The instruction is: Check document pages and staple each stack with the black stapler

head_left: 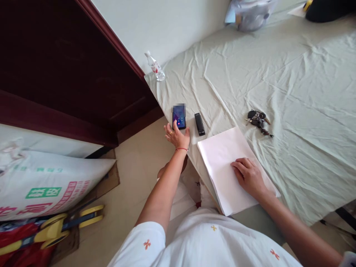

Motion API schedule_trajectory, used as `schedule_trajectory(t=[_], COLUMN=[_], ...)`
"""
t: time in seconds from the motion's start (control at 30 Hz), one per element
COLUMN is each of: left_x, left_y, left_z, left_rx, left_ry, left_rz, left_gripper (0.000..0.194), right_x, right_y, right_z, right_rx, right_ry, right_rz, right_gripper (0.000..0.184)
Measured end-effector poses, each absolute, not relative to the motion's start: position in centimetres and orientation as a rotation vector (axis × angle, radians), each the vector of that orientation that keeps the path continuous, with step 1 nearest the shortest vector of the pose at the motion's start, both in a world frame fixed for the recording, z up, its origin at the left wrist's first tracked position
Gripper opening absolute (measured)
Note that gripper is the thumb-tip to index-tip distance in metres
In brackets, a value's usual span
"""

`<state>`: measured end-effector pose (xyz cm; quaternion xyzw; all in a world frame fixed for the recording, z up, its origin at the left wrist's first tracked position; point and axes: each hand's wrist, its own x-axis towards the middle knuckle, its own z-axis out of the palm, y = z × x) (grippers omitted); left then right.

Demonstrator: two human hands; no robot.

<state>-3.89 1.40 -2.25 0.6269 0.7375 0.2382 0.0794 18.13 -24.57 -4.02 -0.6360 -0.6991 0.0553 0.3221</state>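
My left hand [178,138] reaches over the table edge with its fingers apart, one fingertip on the lower screen of a phone [181,115]. The phone lies face up, its screen lit and its top part blurred. Close by on the right lies a slim black object that looks like a stapler [199,124]. A stack of white paper [217,159] sits at the table's front edge. On that stack rests my right hand [249,176], its fingers curled and close together; nothing shows in them.
A bunch of keys [258,120] lies beyond the paper on the cloth-covered table [306,111]. A plastic bottle [155,67] stands at the far left corner. A clear bag [251,16] is at the back. Left on the floor are a printed sack [55,181] and a yellow-black tool [55,230].
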Motion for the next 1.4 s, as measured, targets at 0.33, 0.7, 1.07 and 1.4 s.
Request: schedule_trajectory(t=[0.33, 0.7, 1.07, 1.4], left_x=[-3.68, -3.64, -3.6, -3.68], left_y=[1.26, 1.29, 1.26, 1.3], left_z=[-2.31, -2.41, -2.41, -2.47], left_rx=[1.809, 1.815, 1.805, 1.79], left_ry=[2.257, 2.269, 2.259, 2.262], left_rz=[0.567, 0.55, 0.569, 0.56], left_gripper=[0.074, 0.075, 0.075, 0.073], right_x=[18.2, 18.21, 18.18, 18.18], right_y=[-24.62, -24.57, -24.54, -24.55], right_z=[-4.2, -4.09, -4.06, -4.12], right_rx=[-1.662, -1.657, -1.651, -1.664], right_ry=[-1.835, -1.832, -1.825, -1.819], right_rz=[0.144, 0.151, 0.146, 0.166], right_gripper=[0.022, 0.022, 0.022, 0.024])
